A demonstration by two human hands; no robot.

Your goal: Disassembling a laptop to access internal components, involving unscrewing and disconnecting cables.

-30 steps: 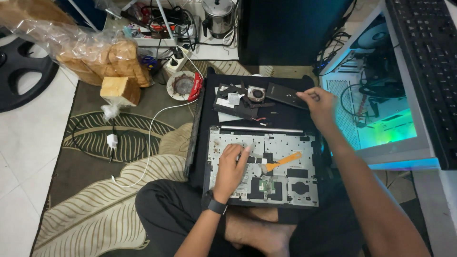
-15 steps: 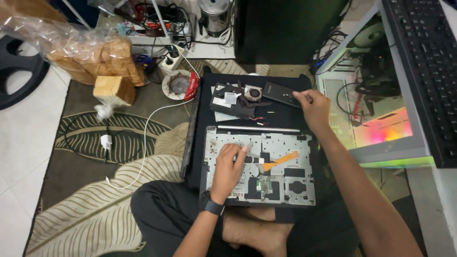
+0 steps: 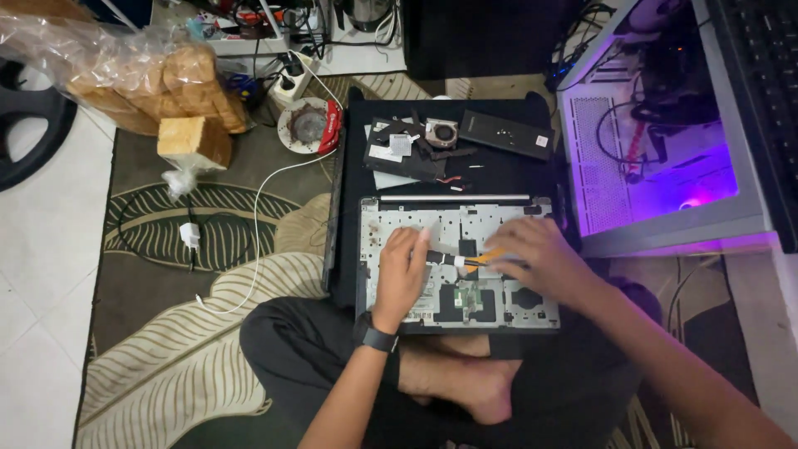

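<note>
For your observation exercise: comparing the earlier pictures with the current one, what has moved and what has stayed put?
The right hand left the black parts at the top of the mat and came down onto the orange-handled tool on the laptop chassis. The left hand stayed on the chassis.

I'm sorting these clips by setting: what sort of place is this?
Probably a room at home used for computer repair: the person sits on a patterned rug with an opened laptop, beside a lit PC case and a bag of bread.

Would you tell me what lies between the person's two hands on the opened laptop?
In the head view, an orange-handled screwdriver spans from left hand to right hand.
</note>
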